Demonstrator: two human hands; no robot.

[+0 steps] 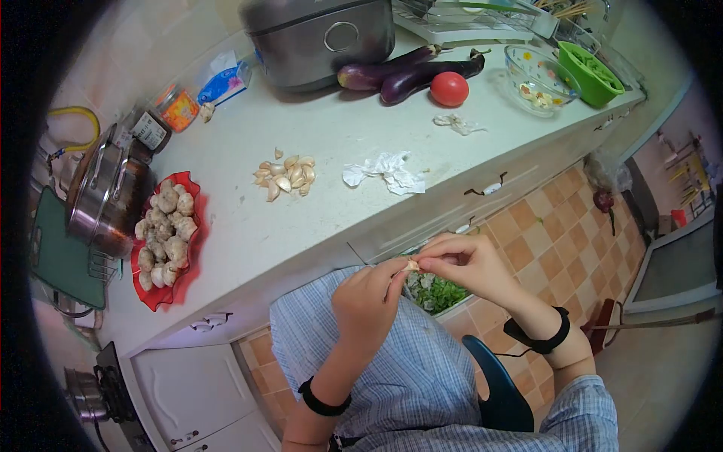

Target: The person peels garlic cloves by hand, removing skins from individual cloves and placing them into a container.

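Both my hands meet over my lap, below the counter's front edge. My left hand (367, 297) and my right hand (468, 262) pinch a small garlic clove (411, 266) between their fingertips. On the counter beyond them lie a pile of loose garlic cloves (286, 176) and a crumpled white tissue (385, 172). A red scalloped dish (194, 197) full of garlic bulbs (165, 230) sits at the left. At the back right, a glass bowl (540, 79) holds some pale cloves, with garlic skins (459, 123) lying to its left.
Two eggplants (429, 75) and a tomato (449, 89) lie by a dark cooker (320, 47). A green basket (591, 74) stands far right. Pots (113, 188) and jars (178, 108) line the left. Leafy greens (434, 292) are in a container below my hands.
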